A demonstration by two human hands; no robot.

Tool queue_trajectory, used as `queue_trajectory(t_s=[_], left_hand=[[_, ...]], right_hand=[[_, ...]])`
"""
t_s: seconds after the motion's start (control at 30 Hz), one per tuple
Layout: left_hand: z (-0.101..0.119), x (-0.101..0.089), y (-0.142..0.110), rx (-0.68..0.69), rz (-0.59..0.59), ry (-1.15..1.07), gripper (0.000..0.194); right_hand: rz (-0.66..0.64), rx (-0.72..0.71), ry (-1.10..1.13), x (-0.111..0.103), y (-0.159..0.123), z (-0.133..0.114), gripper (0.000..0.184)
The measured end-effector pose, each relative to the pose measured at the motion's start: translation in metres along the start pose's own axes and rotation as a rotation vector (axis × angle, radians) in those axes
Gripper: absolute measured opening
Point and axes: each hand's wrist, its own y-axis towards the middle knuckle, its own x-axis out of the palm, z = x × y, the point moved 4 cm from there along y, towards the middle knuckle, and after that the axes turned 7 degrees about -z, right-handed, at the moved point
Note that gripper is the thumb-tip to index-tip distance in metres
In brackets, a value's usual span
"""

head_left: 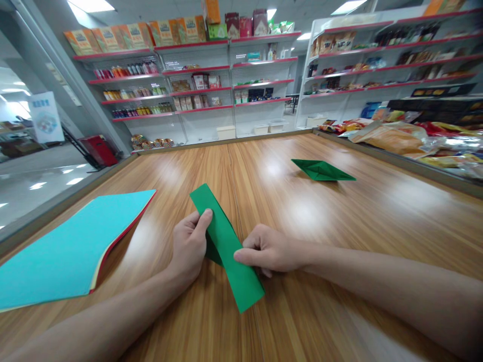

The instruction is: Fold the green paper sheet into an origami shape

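Note:
A folded strip of green paper (pixel 226 241) is held above the wooden table, slanting from upper left to lower right. My left hand (pixel 191 241) grips its left edge near the top, with the thumb on the front face. On the right edge, lower down, my right hand (pixel 266 250) pinches the paper, thumb in front and the other fingers partly hidden behind. A darker green flap shows behind the strip, beside my left hand. Farther back on the right lies a folded green paper boat (pixel 322 170), pointed at both ends.
A stack of coloured paper (pixel 79 246), light blue on top with red and yellow beneath, lies at the left of the wooden table (pixel 169 322). Packaged snacks (pixel 400 138) are heaped beyond the right rim. Stocked shelves (pixel 199 90) stand behind, and a red cart (pixel 98 150) is at far left.

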Motion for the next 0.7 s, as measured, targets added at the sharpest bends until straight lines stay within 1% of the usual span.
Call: queue_trajectory(t_s=[0.1, 0.2, 0.33, 0.47, 0.7], left_hand=[[-0.0012, -0.0004, 0.0009, 0.014, 0.0, -0.029, 0.035], [-0.0016, -0.0008, 0.0017, 0.017, -0.004, -0.034, 0.035], [-0.0014, -0.0015, 0.0037, 0.006, 0.018, -0.071, 0.035], [-0.0017, -0.0016, 0.0049, 0.0, 0.034, -0.083, 0.036], [-0.0012, -0.0021, 0.0038, 0.026, 0.031, -0.025, 0.039]], right_hand=[[-0.013, 0.027, -0.013, 0.0004, -0.0014, -0.0011, 0.047], [-0.013, 0.023, -0.008, 0.0002, -0.0017, -0.0026, 0.046], [-0.024, 0.018, -0.006, 0.0001, -0.0017, -0.001, 0.05], [-0.053, 0.065, -0.007, -0.0013, -0.0027, 0.0026, 0.052], [-0.219, 0.216, -0.068, -0.0025, -0.0059, -0.0065, 0.048]])
